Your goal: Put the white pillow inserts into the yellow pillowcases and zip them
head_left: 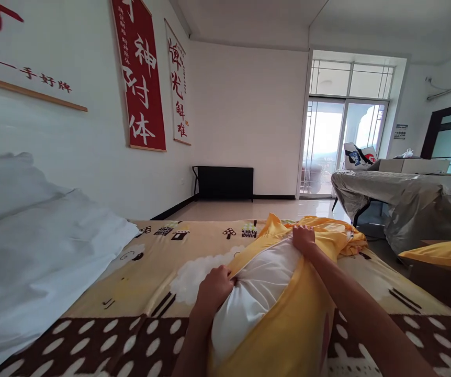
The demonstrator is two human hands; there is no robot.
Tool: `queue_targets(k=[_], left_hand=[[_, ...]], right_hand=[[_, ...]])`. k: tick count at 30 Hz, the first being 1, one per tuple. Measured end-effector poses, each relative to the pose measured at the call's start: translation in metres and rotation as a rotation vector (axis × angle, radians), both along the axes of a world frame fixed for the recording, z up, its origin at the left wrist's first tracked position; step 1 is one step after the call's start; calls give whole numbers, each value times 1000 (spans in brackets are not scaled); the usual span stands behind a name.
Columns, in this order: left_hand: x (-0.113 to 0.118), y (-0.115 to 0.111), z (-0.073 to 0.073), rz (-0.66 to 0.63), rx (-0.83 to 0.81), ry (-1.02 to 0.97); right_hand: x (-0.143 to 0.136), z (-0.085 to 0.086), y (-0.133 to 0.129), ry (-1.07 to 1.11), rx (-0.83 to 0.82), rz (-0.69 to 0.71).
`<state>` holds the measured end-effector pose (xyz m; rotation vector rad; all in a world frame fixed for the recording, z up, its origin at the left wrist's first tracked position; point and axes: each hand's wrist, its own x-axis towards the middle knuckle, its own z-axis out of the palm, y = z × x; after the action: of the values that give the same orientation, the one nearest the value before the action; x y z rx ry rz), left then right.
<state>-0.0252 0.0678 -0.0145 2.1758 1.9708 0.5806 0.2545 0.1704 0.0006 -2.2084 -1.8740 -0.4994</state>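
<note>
On the patterned blanket, a white pillow inside an open yellow cover

Across the blanket (150, 277), the yellow cover (288, 330) lies lengthwise, its slit showing the white pillow (249, 298). The filling looks light, soft and squashy, the cloth thin and limp; the slit's edges seem the best hold. The left hand (214, 288) pinches the near-left edge, the right hand (304, 239) the far end. The white boxes (425, 166) hide their contents.

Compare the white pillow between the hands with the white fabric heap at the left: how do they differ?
The white pillow is partly inside a yellow fabric cover; the white fabric heap lies uncovered. The left hand and right hand are at the pillow; neither touches the heap. Both are plain white and creased.
</note>
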Motion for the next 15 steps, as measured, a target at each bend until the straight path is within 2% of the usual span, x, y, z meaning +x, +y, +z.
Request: queue_targets(k=[3, 6, 8, 12, 15], left_hand=[[7, -9, 8, 10, 130, -50], [24, -28, 15, 19, 297, -99], [35, -41, 18, -32, 526, -97], [35, -57, 23, -176, 1198, -43], [14, -56, 31, -163, 1374, 2]], right_hand=[[8, 2, 3, -8, -17, -56], [15, 5, -3, -24, 38, -76], [20, 11, -9, -27, 94, -74], [32, 42, -24, -12, 220, -48], [39, 77, -42, 5, 353, -27]])
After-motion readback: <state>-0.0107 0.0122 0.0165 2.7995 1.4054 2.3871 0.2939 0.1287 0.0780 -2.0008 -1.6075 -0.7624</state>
